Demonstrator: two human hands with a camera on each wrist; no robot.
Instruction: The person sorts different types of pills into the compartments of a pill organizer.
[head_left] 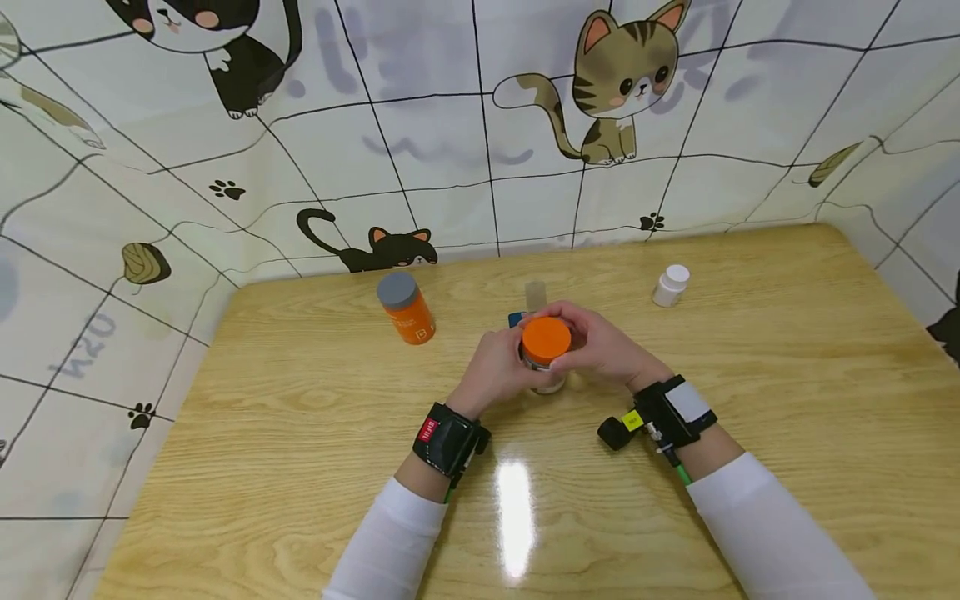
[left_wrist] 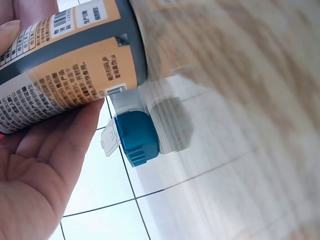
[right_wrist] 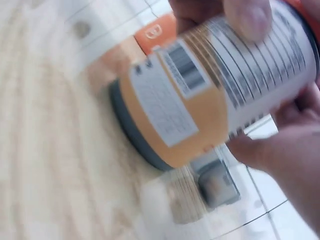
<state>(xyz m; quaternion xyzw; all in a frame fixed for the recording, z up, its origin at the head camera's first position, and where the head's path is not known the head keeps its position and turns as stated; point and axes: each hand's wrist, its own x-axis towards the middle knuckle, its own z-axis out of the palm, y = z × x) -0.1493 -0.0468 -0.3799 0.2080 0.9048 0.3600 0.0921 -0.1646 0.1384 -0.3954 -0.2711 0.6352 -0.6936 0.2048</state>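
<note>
Between both hands stands an upright bottle with an orange and white printed label, a dark base and an orange lid. My left hand grips it from the left side, its thumb lying on the label in the right wrist view. From the right, my right hand curls round the upper bottle and lid rim. Just behind the bottle lies a small blue case with a clear flap standing open; the head view shows only part of it. Whether the bottle's base touches the table is hard to tell.
An orange bottle with a grey lid stands at the back left of the wooden table. At the back right is a small white bottle. A cat-patterned sheet rises behind the table's far edge.
</note>
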